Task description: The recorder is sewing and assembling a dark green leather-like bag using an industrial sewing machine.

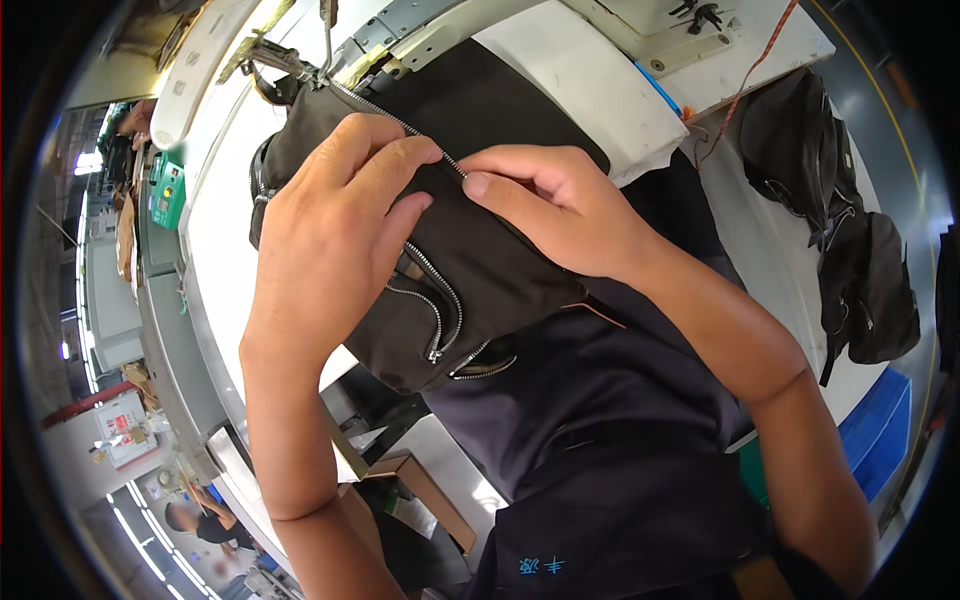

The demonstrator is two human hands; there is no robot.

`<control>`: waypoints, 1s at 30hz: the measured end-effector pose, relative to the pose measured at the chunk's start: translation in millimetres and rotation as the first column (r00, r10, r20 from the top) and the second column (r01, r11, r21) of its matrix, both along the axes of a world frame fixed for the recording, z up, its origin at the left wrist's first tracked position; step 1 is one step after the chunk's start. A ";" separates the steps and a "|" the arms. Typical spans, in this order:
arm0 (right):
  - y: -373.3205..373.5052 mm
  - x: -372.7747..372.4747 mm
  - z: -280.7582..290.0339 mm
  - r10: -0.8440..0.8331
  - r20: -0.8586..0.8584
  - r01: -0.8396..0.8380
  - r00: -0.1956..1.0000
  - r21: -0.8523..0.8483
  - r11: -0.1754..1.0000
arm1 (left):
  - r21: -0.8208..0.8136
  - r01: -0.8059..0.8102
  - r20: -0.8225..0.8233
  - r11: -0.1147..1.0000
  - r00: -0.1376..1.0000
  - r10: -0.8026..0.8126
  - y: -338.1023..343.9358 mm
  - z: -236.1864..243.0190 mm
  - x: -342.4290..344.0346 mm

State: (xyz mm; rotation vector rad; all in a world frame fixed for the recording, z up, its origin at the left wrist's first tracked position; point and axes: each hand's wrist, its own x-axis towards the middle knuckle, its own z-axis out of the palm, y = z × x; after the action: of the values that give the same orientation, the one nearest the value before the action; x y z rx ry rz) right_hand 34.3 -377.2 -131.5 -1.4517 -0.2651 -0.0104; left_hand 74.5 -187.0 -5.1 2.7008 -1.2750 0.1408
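A dark brown fabric bag lies under my hands, partly on the white table and against my dark clothing. A metal-toothed zipper runs along its upper edge from the sewing machine's presser foot toward my fingers. My right hand pinches the zipper edge between thumb and forefinger. On the bag's left part rests my left hand, fingers bent near the zipper, thumb apart from them. Below it, a pocket zipper curves open on the bag.
Several dark bag pieces lie on the white surface at the right, above a blue bin. A blue pen and a red cord are at the back. Farther left are a green device and another person.
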 end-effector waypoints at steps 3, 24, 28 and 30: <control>3.0 8.4 -0.8 0.045 -0.032 -0.043 0.998 0.062 0.997 | 0.042 -0.005 -0.065 0.999 0.998 0.008 -4.7 7.6 2.3; 2.3 -4.3 3.3 0.008 -0.025 -0.006 1.000 0.056 0.998 | -0.044 0.011 -0.153 0.999 0.988 -0.017 -3.4 -0.5 16.0; 10.0 -4.8 0.6 -0.078 0.122 0.077 0.989 0.012 0.997 | -0.123 0.066 -0.041 0.990 0.997 -0.072 1.5 -6.1 18.5; 8.8 -4.4 1.0 -0.093 0.152 0.094 0.984 0.002 0.996 | -0.143 0.078 -0.043 0.987 0.995 -0.085 1.5 -8.2 21.4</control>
State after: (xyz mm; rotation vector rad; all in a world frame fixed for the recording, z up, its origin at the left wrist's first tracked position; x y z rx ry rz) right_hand 29.8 -368.3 -130.5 -1.4697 -0.3211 -0.1977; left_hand 95.8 -185.5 -13.3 2.5139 -1.3067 0.1488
